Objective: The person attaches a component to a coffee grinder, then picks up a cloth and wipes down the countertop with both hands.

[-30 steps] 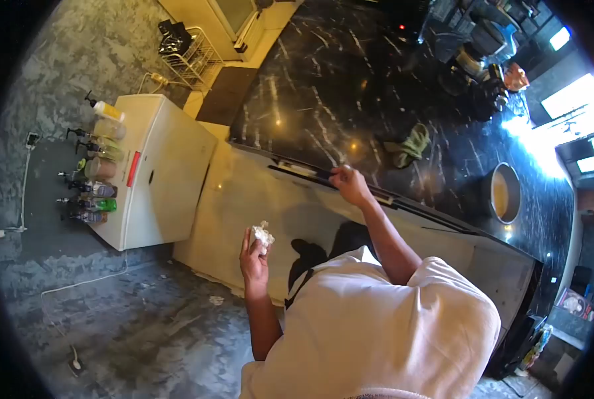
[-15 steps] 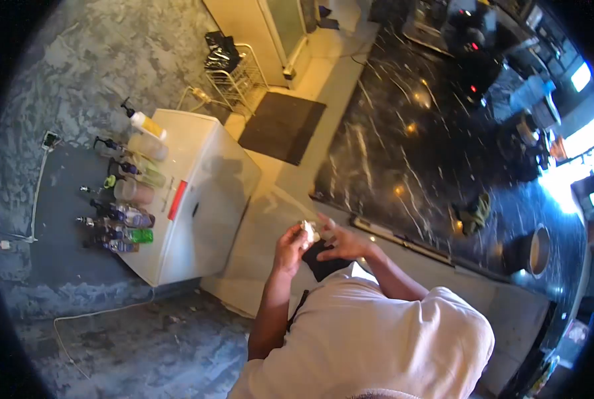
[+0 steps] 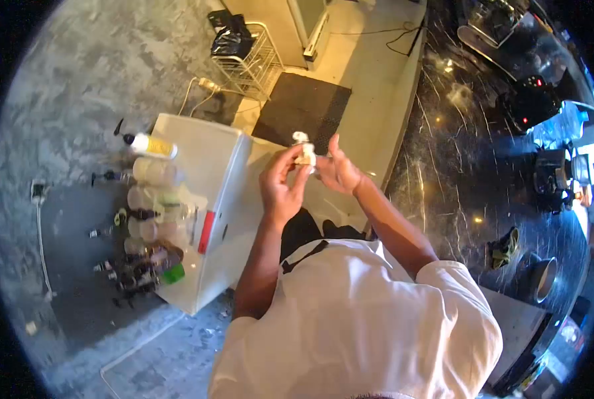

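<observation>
A small, pale, lumpy piece (image 3: 305, 154), white with a yellowish patch, is pinched upright between the thumb and fingers of my left hand (image 3: 283, 189). Its exact kind is too small to make out. Close beside it on the right, my right hand (image 3: 341, 174) is spread, thumb raised and palm facing the piece. Some of its fingers pass behind or near the piece, and whether they touch it I cannot tell. Both hands are held in the air in front of my chest, over the floor.
A white chest-like appliance (image 3: 207, 143) on the left carries several pump and spray bottles (image 3: 154, 145). On the right runs a black marbled counter (image 3: 443, 173) with a bowl (image 3: 543, 279) and a dark cloth (image 3: 504, 249). Ahead are a dark mat (image 3: 302, 110) and a wire rack (image 3: 257, 63).
Both hands have risen further forward, away from my body, with the pale piece still in the left. My right hand's fingers have turned more upward. The camera view has shifted.
</observation>
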Tool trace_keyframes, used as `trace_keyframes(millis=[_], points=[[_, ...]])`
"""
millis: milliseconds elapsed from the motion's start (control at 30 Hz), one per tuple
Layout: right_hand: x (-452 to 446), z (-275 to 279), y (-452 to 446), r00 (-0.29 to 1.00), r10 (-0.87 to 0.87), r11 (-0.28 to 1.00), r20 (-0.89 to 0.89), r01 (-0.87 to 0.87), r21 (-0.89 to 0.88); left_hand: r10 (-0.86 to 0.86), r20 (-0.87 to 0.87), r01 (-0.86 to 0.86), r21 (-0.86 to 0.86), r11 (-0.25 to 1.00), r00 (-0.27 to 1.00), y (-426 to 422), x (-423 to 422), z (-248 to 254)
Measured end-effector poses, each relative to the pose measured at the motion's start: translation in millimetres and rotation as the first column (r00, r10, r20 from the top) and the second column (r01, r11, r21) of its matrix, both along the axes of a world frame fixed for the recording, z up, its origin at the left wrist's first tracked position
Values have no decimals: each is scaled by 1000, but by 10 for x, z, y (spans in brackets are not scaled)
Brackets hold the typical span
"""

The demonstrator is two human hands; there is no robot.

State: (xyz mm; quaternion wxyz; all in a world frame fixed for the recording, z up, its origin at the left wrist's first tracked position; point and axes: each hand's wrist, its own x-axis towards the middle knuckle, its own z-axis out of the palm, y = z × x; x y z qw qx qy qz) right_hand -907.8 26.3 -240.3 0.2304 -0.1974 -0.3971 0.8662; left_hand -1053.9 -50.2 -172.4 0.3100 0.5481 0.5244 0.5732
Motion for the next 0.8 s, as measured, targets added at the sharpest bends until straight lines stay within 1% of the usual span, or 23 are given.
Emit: trace_keyframes(millis=[33, 67, 133, 200, 233, 300, 367, 400, 433, 467, 500, 533, 567, 600, 633, 700, 733, 767, 800], points=[[-69, 32, 172, 992, -99, 988, -82, 89, -125, -67, -63, 69, 39, 997, 996, 245, 35, -15], [-130, -25, 342, 988, -132, 984, -77, 122, -129, -100, -59, 102, 36, 994, 993, 466, 54, -53], [-211, -254, 742, 963, -256, 926, -81, 220, -307, -78, -218, 96, 71, 993, 973, 952, 127, -143], [-223, -412, 1175, 914, -397, 823, -79, 317, -472, -62, -370, 115, 123, 986, 927, 1474, 152, -210], [-200, -398, 1370, 892, -447, 805, -74, 364, -469, -113, -364, 169, 125, 978, 924, 1744, 131, -220], [-149, -326, 1678, 875, -476, 804, -87, 393, -447, -275, -371, 286, -27, 958, 887, 2271, 51, -197], [-145, -227, 1965, 863, -495, 806, -101, 413, -425, -423, -371, 384, -179, 906, 827, 2786, -72, -134], [-168, -287, 2093, 848, -525, 816, -73, 476, -328, -454, -366, 419, -175, 891, 813, 3039, -132, -96], [-177, -336, 2226, 835, -548, 821, -44, 527, -220, -540, -390, 489, -231, 841, 746, 3309, -186, -64], [-150, -288, 2330, 823, -567, 809, -40, 548, -212, -617, -410, 545, -291, 786, 672, 3552, -251, -45], [-99, -245, 2421, 838, -541, 839, 72, 544, -30, -686, -425, 591, -351, 726, 590, 3795, -311, -38], [-46, -207, 2526, 830, -525, 851, 189, 504, 148, -747, -438, 628, -410, 661, 501, 4030, -360, -33], [-1, -117, 2611, 816, -545, 838, 192, 525, 147, -769, -486, 666, -414, 621, 415, 4237, -386, -38], [58, -20, 2658, 805, -529, 840, 269, 454, 297, -785, -530, 701, -424, 573, 321, 4433, -405, -51], [109, 118, 2689, 779, -521, 828, 349, 362, 428, -800, -523, 717, -433, 546, 294, 4649, -440, -77], [208, 361, 2846, 691, -518, 764, 504, 110, 636, -842, -538, 669, -611, 424, 43, 5165, -490, -131], [249, 445, 2960, 733, -475, 856, 487, 257, 449, -840, -520, 637, -598, 486, 153, 5409, -506, -143], [315, 490, 3087, 775, -442, 897, 452, 378, 230, -826, -499, 598, -587, 545, 262, 5603, -491, -165], [373, 381, 3248, 764, -456, 890, 456, 395, 228, -833, -495, 611, -588, 530, 247, 5709, -436, -132]])
